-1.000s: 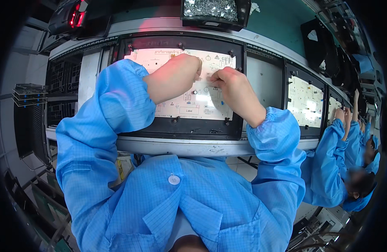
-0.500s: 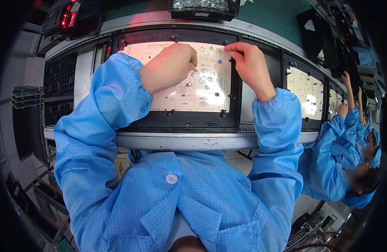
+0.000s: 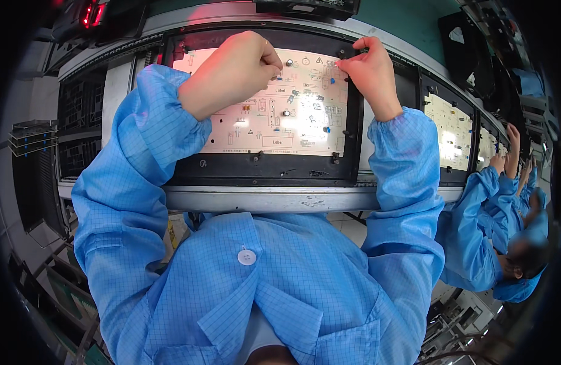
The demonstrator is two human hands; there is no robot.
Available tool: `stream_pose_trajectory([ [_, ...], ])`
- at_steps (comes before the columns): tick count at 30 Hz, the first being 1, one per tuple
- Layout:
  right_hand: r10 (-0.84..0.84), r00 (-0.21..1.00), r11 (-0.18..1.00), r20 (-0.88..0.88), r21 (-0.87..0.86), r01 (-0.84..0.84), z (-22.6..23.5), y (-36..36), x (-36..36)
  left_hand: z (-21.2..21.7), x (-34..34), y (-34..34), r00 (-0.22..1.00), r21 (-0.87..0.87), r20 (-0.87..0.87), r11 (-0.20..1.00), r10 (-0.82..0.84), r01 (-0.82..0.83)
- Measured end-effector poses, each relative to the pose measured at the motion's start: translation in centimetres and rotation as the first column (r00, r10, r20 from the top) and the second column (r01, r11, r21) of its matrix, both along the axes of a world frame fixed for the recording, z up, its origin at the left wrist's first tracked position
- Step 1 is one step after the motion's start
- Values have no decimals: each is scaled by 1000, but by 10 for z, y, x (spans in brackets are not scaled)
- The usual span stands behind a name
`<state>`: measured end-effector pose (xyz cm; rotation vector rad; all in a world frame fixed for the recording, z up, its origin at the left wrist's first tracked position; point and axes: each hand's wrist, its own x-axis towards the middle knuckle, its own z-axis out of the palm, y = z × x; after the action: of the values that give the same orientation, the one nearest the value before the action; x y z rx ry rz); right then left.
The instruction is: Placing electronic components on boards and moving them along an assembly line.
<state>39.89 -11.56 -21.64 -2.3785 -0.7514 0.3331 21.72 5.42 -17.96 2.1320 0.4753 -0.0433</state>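
Note:
A pale circuit board (image 3: 238,143) lies in a black frame (image 3: 231,170) in front of me, printed with outlines and carrying several small parts. My left hand (image 3: 234,73) reaches over its upper middle, thumb and fingertips pinched just above the surface. Whatever sits in that pinch is too small to name. At the board's upper right edge my right hand (image 3: 375,76) has its fingertips drawn together, with one finger raised apart; I cannot make out what they hold. Near it stands a small blue component (image 3: 332,80). A round dark capacitor (image 3: 286,113) stands near the middle.
The frame sits on a metal-edged conveyor (image 3: 274,199). More boards in frames (image 3: 448,131) follow to the right, where co-workers in blue sleeves (image 3: 475,243) reach over them. A dark bin (image 3: 308,7) stands beyond the far rail, and a dark device with red lights (image 3: 93,15) at far left.
Both hands have moved up and slightly apart in the picture. The view has shifted a little, and more of the board's middle now shows below my left hand.

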Motion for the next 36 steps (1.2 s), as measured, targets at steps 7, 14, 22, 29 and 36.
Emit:
stream_pose_trajectory([
  [7,-47,980,996,195,-70,61,0,7,-12,-3,-5,10,1000,-92,-24,996,8,-11],
  [14,284,881,948,378,23,-316,8,-18,-55,-9,3,18,1000,71,23,997,12,-14],
  [22,317,876,928,363,72,-366,-10,-40,-70,-18,72,-14,998,-18,-57,1000,-20,19],
  [29,31,960,931,277,341,-129,-9,-59,-50,-26,102,-31,991,35,-134,999,10,-5],
  [36,-41,967,918,252,392,-63,-1,-67,-45,-39,112,-26,967,50,-254,999,0,14],
])
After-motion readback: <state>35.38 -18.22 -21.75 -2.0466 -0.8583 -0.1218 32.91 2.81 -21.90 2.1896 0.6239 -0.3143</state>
